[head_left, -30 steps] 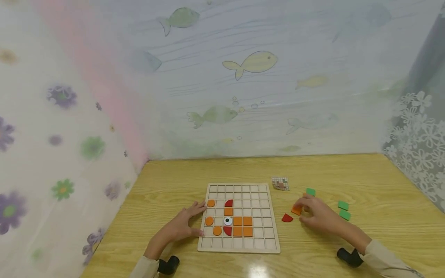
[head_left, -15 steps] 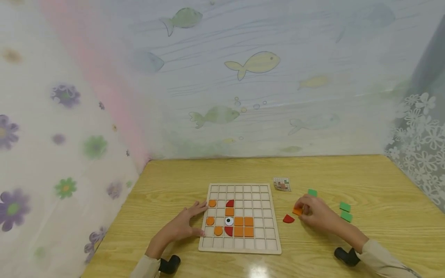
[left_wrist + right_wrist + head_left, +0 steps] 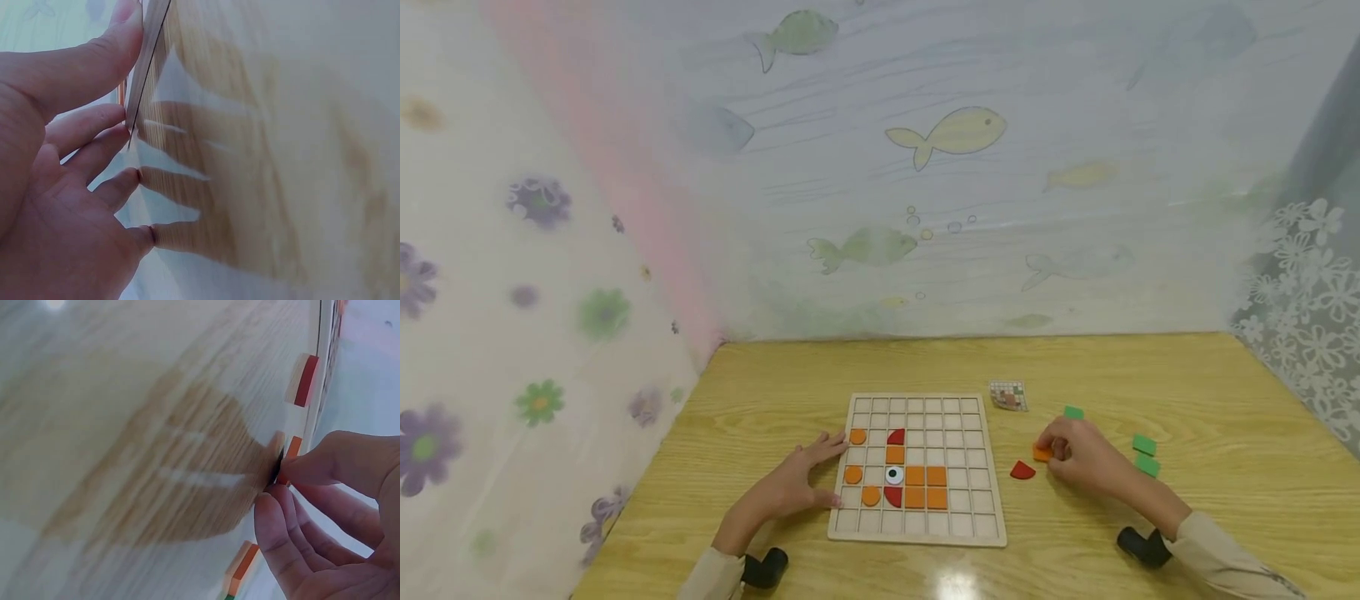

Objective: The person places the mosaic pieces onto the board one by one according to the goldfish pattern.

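Observation:
My left hand (image 3: 793, 483) lies with spread fingers along the left edge of the wooden grid board (image 3: 973, 533); fingertips and thumb touch its rim. On the board sit orange squares (image 3: 937, 476), orange discs (image 3: 870, 496), red quarter-round tiles (image 3: 896, 437) and a round eye tile (image 3: 893, 475). Right of the board, my right hand (image 3: 1086, 458) pinches an orange square tile (image 3: 293, 447) at the tabletop. Its far side is hidden by the fingers. A loose red quarter-round tile (image 3: 1022, 471) lies between that hand and the board. The right wrist view shows another orange tile (image 3: 244, 569) beside the fingers.
Green square tiles (image 3: 1144, 445) lie around the right hand, one partly behind it. A small printed pattern card (image 3: 1008, 396) rests past the board's upper right corner. The wooden table (image 3: 775, 371) meets a fish-patterned wall covering (image 3: 850, 167) at the back.
The right fingers have drawn in closer on the orange tile, now more covered by them. The left hand stays at the board's edge.

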Demonstrator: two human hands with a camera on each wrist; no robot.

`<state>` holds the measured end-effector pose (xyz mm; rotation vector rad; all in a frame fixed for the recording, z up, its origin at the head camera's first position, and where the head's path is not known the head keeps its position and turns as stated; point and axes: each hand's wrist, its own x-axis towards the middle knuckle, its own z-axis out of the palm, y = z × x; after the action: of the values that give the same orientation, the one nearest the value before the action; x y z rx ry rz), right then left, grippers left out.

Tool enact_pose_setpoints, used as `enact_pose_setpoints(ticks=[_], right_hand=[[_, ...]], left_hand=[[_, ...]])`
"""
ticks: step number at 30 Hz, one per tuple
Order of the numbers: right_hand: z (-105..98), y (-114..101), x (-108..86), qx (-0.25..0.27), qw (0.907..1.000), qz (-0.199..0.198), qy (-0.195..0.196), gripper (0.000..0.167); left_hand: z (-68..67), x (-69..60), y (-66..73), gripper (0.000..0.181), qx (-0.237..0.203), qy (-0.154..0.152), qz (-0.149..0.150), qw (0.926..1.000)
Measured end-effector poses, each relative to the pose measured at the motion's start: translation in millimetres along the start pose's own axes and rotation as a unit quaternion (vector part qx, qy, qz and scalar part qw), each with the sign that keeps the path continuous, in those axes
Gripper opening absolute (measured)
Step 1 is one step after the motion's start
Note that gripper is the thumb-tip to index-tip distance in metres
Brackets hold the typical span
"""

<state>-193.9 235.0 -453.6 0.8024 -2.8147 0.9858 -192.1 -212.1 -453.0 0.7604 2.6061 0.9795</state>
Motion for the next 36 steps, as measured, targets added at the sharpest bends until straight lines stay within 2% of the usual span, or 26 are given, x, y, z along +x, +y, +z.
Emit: enact_pose_setpoints(ticks=[10, 16, 22, 28, 36], right_hand=[[2.3, -7.7, 10.2, 0.000, 0.9995, -0.030, 0.007, 0.020], [5.8, -17.9, 20.5, 0.030, 0.9980, -0.055, 0.001, 0.017], [11.9, -30.1, 30.4, 0.047, 0.9971, -0.061, -0.001, 0.017], [22.1, -36.5, 41.5, 0.058, 0.9948, -0.084, -0.002, 0.018], [33.7, -50.6, 56.0, 0.073, 0.9921, -0.100, -0.018, 0.019]], left_hand=[[0.8, 2.1, -1.9, 0.076, 0.007, -0.008, -0.003, 0.9999], [0.2, 1.7, -2.6, 0.077, -0.001, -0.003, 0.002, 1.0000], [-0.4, 0.3, -2.2, 0.077, -0.005, -0.004, 0.005, 1.0000], [-1.0, -0.2, -1.4, 0.077, -0.010, -0.007, 0.004, 0.9999], [-1.0, -0.7, -1.3, 0.077, -0.009, -0.006, 0.003, 0.9999]])
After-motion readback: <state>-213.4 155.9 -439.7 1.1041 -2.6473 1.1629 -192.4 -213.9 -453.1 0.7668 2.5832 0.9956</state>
